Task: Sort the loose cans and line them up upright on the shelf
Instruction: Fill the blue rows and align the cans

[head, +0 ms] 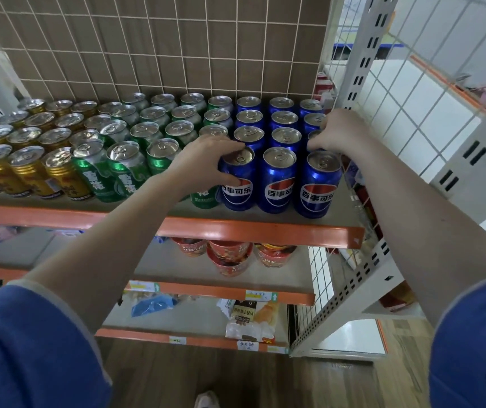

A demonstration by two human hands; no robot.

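**Operator:** Head view, I report the top shelf (265, 231) first. It holds upright cans in three blocks: gold cans (27, 169) on the left, green cans (124, 169) in the middle, blue cans (280, 136) on the right, all in rows running back to the tiled wall (147, 48).

**Inspector:** Hands?

**Operator:** I see the left hand (206, 160) curled round the front-left blue can (237, 179), fingers over its rim, thumb on its side. That can stands upright at the shelf's front edge, just beside a green can. The right hand (338, 131) reaches into the rightmost blue column, fingertips curled onto a can (313, 136) in the second row; how firmly it pinches, I cannot tell.

**Inspector:** Below?

**Operator:** The next shelf down carries red noodle bowls (230, 254); the one under that holds snack packets (250, 319).
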